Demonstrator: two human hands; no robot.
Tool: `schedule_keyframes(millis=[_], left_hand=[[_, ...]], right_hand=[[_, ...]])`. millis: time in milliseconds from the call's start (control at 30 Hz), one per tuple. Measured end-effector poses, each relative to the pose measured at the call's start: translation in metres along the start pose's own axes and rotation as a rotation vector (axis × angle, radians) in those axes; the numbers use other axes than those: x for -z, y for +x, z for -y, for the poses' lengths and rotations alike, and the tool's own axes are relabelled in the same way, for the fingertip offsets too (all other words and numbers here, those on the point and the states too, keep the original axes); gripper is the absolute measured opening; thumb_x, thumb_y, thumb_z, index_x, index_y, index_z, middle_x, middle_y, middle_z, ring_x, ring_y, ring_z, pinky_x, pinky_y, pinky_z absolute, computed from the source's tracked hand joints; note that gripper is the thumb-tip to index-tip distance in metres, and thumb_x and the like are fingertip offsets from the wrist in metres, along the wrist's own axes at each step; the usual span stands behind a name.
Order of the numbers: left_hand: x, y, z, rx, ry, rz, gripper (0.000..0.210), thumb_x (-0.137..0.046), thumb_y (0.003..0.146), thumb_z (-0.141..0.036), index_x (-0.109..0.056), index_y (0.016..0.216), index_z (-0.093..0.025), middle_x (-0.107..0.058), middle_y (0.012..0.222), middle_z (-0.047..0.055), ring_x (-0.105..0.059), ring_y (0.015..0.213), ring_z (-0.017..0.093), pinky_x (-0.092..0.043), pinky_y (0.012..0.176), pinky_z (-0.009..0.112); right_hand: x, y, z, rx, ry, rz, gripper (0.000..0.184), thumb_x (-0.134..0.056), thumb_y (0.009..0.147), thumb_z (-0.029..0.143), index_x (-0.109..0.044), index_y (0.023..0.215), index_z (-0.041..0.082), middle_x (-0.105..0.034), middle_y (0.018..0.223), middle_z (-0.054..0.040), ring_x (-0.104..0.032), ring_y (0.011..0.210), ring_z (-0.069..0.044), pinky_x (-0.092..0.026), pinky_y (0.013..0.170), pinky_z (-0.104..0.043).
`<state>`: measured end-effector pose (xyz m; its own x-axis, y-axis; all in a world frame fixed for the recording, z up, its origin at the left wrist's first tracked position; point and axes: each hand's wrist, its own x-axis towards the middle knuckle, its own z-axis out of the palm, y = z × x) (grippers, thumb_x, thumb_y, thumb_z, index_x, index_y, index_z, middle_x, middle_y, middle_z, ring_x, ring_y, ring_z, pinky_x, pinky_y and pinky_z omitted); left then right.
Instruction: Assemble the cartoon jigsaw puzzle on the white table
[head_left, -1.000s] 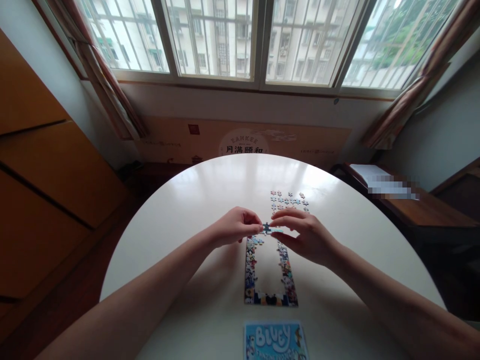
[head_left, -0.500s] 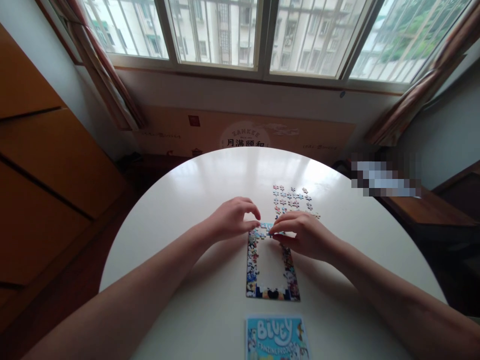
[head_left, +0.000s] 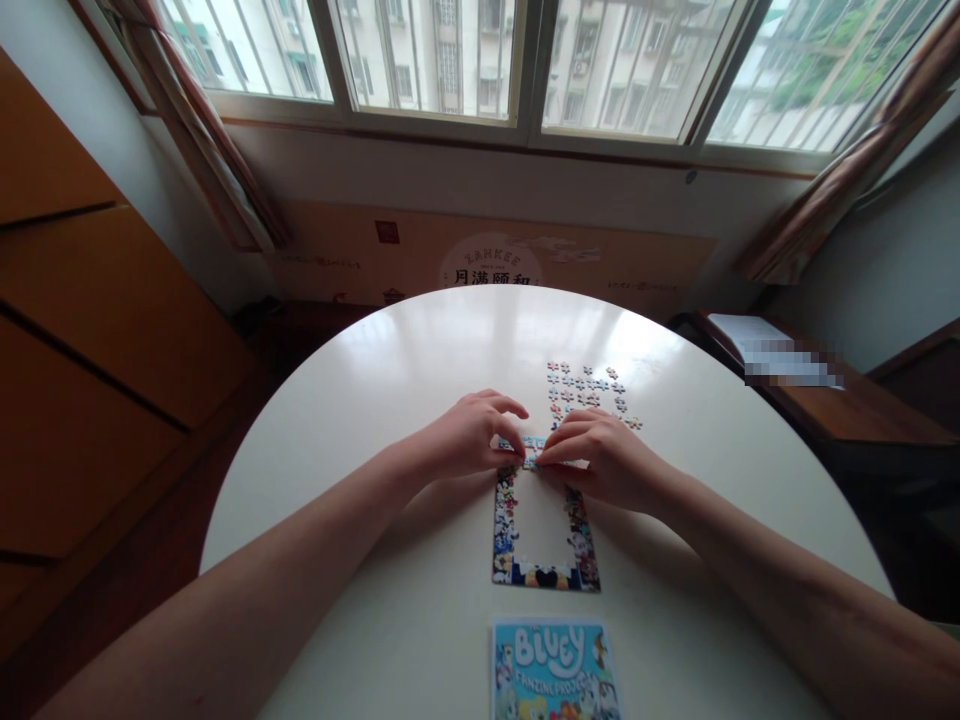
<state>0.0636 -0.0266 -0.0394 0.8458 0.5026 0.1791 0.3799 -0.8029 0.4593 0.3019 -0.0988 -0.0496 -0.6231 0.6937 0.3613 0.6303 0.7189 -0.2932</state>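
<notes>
A partly assembled jigsaw puzzle lies on the white table, its colourful border joined around a bare middle. Near its top edge, a small light-blue puzzle piece sits between my two hands. My right hand pinches that piece from the right with thumb and fingertips. From the left, my left hand closes thumb and index finger at the piece's other side, its remaining fingers raised. My fingers partly cover the puzzle's upper border.
Several loose puzzle pieces lie in rough rows beyond my right hand. A blue "Bluey" picture card lies nearest me. The round white table curves toward the window wall. A brown side table with papers stands at the right.
My left thumb and index finger have come together and moved right to the piece. My right hand has shifted slightly left with it. The view has tilted slightly.
</notes>
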Motion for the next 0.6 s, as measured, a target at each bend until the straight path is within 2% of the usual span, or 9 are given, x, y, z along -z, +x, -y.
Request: schedule_keyframes(millis=[367,600], left_hand=[[-0.0025,-0.0001,0.0002,0.015,-0.053,0.009,0.008,-0.077,0.082,-0.026,-0.082,0.083,-0.032,-0.070,0.126,0.005,-0.057,0.121,0.028,-0.042,0.105,0.047],[-0.0015,0.0007,0.0003,-0.031,0.023,0.011,0.009,-0.076,0.083,-0.026,-0.082,0.087,-0.032,-0.070,0.126,0.005,-0.059,0.120,0.027,-0.042,0.106,0.047]], right_hand=[[0.0019,0.0000,0.0045,0.023,-0.071,0.089,0.017,-0.063,0.096,0.027,-0.078,0.099,0.034,-0.078,0.096,0.0032,-0.067,0.084,-0.018,-0.046,0.080,-0.039],[0.0029,0.0033,0.0095,-0.080,-0.034,0.090,0.016,-0.067,0.092,0.022,-0.080,0.094,0.031,-0.072,0.081,-0.0010,-0.060,0.076,-0.018,-0.045,0.069,-0.034]])
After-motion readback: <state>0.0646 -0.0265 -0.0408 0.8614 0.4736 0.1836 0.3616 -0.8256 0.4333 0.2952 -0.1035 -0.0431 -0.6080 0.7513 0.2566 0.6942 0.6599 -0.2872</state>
